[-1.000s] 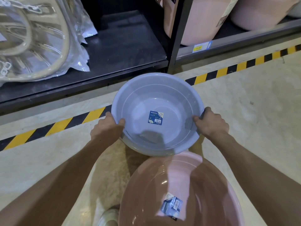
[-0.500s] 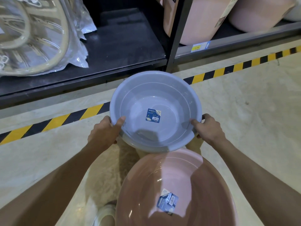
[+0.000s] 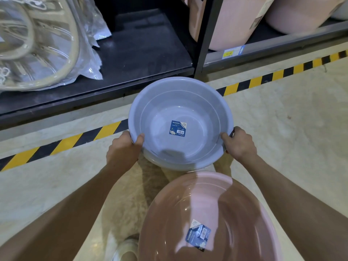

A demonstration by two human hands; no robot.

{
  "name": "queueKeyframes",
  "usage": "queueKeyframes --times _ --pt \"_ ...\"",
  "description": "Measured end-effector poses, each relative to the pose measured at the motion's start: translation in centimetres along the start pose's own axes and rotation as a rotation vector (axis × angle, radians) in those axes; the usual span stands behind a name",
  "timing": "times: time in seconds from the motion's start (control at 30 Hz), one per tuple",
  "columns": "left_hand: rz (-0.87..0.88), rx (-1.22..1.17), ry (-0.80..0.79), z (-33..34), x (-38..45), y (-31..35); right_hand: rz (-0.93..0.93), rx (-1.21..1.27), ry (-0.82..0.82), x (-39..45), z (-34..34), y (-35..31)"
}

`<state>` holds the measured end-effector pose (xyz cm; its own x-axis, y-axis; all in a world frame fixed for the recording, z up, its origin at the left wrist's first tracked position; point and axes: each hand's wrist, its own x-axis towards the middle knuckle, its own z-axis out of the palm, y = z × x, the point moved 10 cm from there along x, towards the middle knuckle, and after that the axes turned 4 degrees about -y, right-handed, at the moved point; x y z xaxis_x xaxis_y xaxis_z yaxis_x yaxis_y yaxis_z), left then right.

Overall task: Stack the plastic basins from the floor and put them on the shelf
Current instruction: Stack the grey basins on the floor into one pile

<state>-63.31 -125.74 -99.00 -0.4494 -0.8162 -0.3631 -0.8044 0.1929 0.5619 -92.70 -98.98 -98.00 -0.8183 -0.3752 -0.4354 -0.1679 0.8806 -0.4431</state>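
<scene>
both hands grip the blue basin stack point(image 3: 178, 117) by the rim, lifted off the floor point(image 3: 282, 138). left hand point(image 3: 124, 149) clamps the near-left rim, thumb hooked over inside the bowl, fingers under. right hand point(image 3: 239, 144) does the same on the near-right rim, thumb on the inner lip, fingers wrapped below. a second greyish rim peeks out just under the top basin btwn the two grips, so it's at least two nested, prob more, can't count.

change vs a sec ago: the stack has slid forward, away from the body. its far rim was short of the shelf upright point(image 3: 207, 34) base, now it sits right at the front edge of the dark bottom shelf point(image 3: 146, 53), over the hazard tape point(image 3: 263, 80). grips barely shifted, left thumb went from rim edge to well inside the bowl. so the carry is on its last leg imo: the open bay straight ahead of the grip looks like the drop spot, bagged goods point(image 3: 37, 44) off to the left of it, pink tubs point(image 3: 226, 21) in the bay to the right.

pink basin point(image 3: 216, 213) sits nearer the body than the grip, below both wrists, not in the stack and w/ no hand on it. whether it rests on the floor i can't tell. so job's not done after this placement, that one looks left over.
</scene>
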Motion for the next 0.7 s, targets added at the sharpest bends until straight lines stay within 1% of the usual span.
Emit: queueKeyframes --times 0.13,0.27,0.33,0.43,0.5,0.57,0.7 --pt "0.029 0.052 0.028 0.0 0.0 -0.1 -0.002 -0.007 0.001 0.2 0.4 0.1" --pt "0.016 0.137 0.015 -0.3 -0.1 0.0 0.012 -0.003 -0.020 0.3 0.4 0.2" --pt "-0.021 0.149 -0.004 -0.5 -0.5 -0.2 0.022 0.032 -0.043 -0.1 0.4 0.5" --pt "-0.098 0.079 -0.028 -0.8 -2.4 -1.5 0.035 0.104 -0.076 -1.7 -0.3 1.6" --pt "-0.078 0.063 -0.069 -0.2 -4.7 -2.5 0.017 0.101 -0.121 -3.2 -0.6 2.8" --pt "-0.019 0.099 -0.148 1.0 -7.2 -3.4 -0.027 0.032 -0.166 -4.9 -0.9 4.1" --pt "0.083 0.137 -0.307 3.5 -11.0 -4.4 -0.070 -0.084 -0.180 -8.2 -1.2 7.5"
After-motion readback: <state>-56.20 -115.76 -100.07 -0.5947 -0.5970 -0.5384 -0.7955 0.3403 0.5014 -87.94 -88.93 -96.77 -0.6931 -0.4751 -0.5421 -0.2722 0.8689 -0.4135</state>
